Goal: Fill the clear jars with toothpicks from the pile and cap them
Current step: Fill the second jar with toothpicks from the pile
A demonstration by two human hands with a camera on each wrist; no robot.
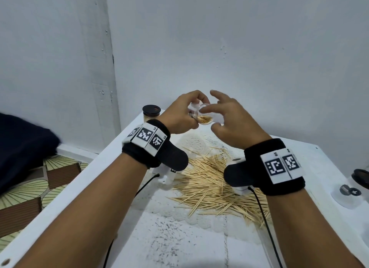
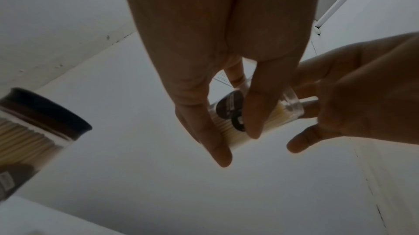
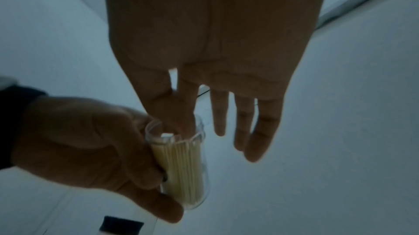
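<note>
Clear plastic jar (image 1: 201, 116), partly filled with toothpicks, is held above the white table (image 1: 329, 168) in the curled fingers of the left hand (image 1: 179, 116). Right hand (image 1: 235, 126) is beside it, fingers loosely spread, thumb at its mouth. Toothpick pile (image 1: 209, 184) lies below; 1 capped jar (image 1: 151, 113) stands at the table's far left corner.

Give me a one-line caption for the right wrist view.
Left hand holds clear jar of toothpicks; right hand fingers at its mouth.

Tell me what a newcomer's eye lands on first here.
Both hands raised mid-frame: the left hand grips an uncapped clear jar part-filled with toothpicks, the right hand reaching fingers into its mouth. Below sprawls the loose toothpick pile on the white table; a dark-capped filled jar stands at the far-left corner.
</note>
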